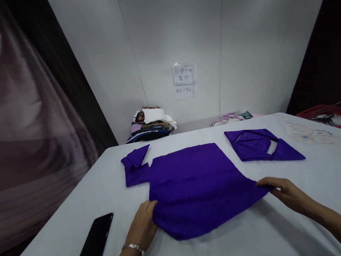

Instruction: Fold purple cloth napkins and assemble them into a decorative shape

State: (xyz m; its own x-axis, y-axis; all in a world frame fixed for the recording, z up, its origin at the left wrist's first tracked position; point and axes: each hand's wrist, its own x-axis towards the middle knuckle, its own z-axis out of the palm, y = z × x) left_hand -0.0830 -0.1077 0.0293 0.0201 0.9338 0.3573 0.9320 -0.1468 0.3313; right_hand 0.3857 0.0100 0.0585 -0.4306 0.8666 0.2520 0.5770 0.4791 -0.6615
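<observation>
A purple cloth napkin (194, 178) is spread between my hands, its far part lying on the white table and its near edge raised and sagging in the middle. My left hand (143, 225), with a silver bracelet at the wrist, pinches the napkin's near left edge. At the near right corner, my right hand (284, 191) grips the cloth between thumb and fingers. A folded purple napkin (136, 164) lies just left of the spread one. Another folded purple napkin (258, 146), with a pale patch showing through a gap, lies to the right.
A black phone (92, 250) lies on the white-covered table (314, 198) at left. Behind the table are a pile of folded clothes (151, 124) and more cloth (231, 118). A red basket (335, 117) stands at far right. Handwritten papers (183, 80) hang on the wall.
</observation>
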